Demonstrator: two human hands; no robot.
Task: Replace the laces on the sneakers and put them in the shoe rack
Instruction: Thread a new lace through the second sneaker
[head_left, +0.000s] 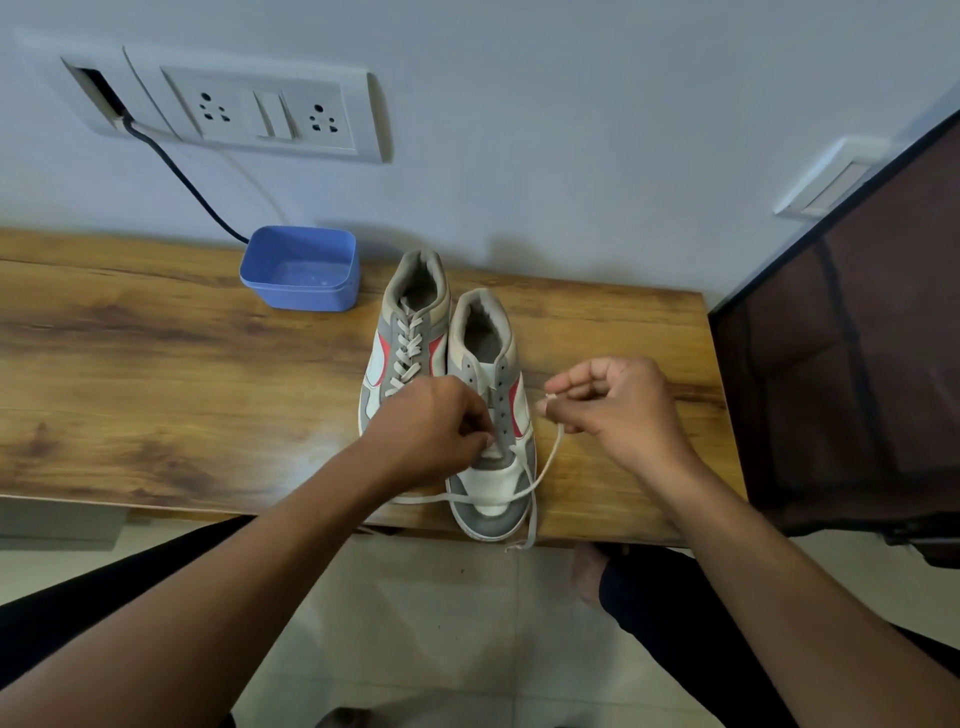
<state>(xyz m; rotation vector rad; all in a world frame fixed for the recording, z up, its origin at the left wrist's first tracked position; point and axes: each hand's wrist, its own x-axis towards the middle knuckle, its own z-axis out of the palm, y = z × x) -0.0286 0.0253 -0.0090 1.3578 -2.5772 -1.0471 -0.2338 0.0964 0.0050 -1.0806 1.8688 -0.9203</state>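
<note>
Sneakers (410, 338) on wooden table (156, 364) by wall (571, 156); left hand (431, 431), right hand (618, 405) pinch lace (426, 499).

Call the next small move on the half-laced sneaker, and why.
Probably thread the lace tip pinched in the right hand into the next empty eyelet. The half-laced sneaker is laced only at the bottom, its upper eyelets bare, and the left hand grips its front.
</note>
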